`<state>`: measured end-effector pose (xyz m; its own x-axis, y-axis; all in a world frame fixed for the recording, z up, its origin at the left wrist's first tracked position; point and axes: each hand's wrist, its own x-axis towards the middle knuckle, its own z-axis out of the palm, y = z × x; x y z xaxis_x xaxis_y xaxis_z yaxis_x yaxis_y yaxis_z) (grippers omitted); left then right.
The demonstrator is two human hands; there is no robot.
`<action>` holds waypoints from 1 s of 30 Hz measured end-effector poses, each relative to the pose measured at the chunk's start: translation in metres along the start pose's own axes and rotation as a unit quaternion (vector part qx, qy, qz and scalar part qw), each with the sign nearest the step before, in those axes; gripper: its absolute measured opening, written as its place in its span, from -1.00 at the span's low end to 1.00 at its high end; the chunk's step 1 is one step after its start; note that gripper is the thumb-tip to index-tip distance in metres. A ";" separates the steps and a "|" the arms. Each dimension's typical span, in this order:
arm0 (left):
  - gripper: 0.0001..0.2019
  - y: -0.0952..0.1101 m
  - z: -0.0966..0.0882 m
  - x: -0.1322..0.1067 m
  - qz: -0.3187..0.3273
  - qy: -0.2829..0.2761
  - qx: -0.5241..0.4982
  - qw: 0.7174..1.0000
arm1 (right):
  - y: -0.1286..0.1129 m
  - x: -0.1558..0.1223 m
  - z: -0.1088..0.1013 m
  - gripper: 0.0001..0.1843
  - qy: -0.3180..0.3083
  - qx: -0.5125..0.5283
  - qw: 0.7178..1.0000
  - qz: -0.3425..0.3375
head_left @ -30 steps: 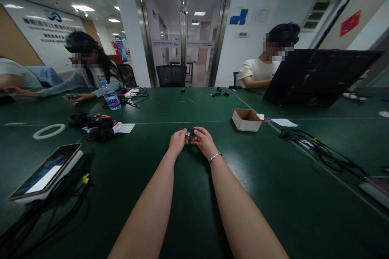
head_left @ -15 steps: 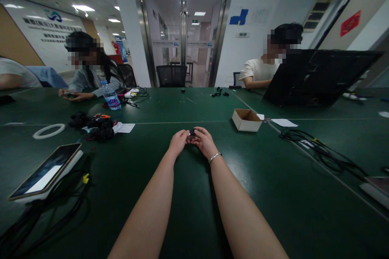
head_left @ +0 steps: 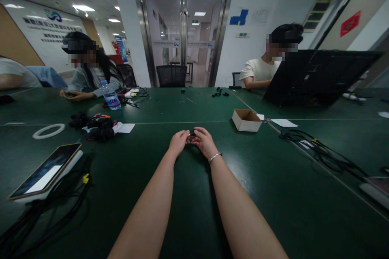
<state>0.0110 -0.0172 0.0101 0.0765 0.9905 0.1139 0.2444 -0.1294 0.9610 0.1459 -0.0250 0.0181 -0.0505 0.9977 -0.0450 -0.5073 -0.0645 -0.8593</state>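
Both my hands meet above the green table (head_left: 194, 194), straight ahead of me. Between them is a small black piece with a shiny metal-coloured end (head_left: 191, 132), too small to name for certain. My left hand (head_left: 178, 142) is closed, its fingertips pinching the metal-coloured end. My right hand (head_left: 204, 141), below a silver bracelet (head_left: 215, 157), is closed round the black end. Fingers cover much of the piece. Right of my hands stands an open cardboard box (head_left: 246, 122); its inside is mostly hidden.
Left lie a phone (head_left: 45, 172) on a white block, black cables (head_left: 69, 202), a white ring (head_left: 48, 131) and a black bundle (head_left: 100, 127). A water bottle (head_left: 111, 96) stands behind. Right are coiled cables (head_left: 322, 149) and a large black screen (head_left: 319, 77). Other people sit across the table.
My hands and the small black piece stay in nearly the same place. The person at the left across the table has shifted slightly.
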 end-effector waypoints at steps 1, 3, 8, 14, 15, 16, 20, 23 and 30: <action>-0.54 0.000 0.000 0.000 -0.006 -0.002 0.001 1.000 | 0.000 0.000 0.000 -0.73 -0.002 0.000 1.000 -0.001; -0.51 0.000 0.000 0.000 -0.009 0.000 -0.001 1.000 | 0.000 0.000 0.000 -0.74 -0.004 0.000 1.000 -0.003; -0.59 -0.004 0.000 0.001 0.009 0.009 0.014 1.000 | 0.000 0.000 0.000 -0.75 -0.004 0.004 1.000 -0.003; -0.53 -0.003 0.000 0.001 -0.002 0.014 0.009 1.000 | 0.001 0.000 0.000 -0.76 0.002 0.004 1.000 0.000; -0.57 -0.003 0.000 0.000 0.003 0.013 0.006 1.000 | 0.001 0.000 0.000 -0.76 0.004 0.003 1.000 0.000; -0.60 -0.003 0.000 0.000 0.005 0.011 0.006 1.000 | 0.000 0.000 0.000 -0.77 0.004 0.002 1.000 0.000; -0.47 -0.003 0.001 0.000 -0.012 0.013 0.012 1.000 | 0.000 0.000 0.000 -0.77 -0.002 -0.002 1.000 0.000; -0.52 -0.004 0.001 0.001 -0.004 0.015 0.003 1.000 | 0.000 0.001 0.000 -0.76 -0.001 0.002 1.000 0.000; -0.47 -0.004 0.001 0.002 -0.019 0.013 0.005 1.000 | 0.001 0.001 -0.001 -0.77 -0.004 0.004 1.000 -0.003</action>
<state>0.0110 -0.0152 0.0061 0.0420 0.9956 0.0843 0.2566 -0.0923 0.9621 0.1461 -0.0242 0.0163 -0.0539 0.9979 -0.0369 -0.5136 -0.0594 -0.8560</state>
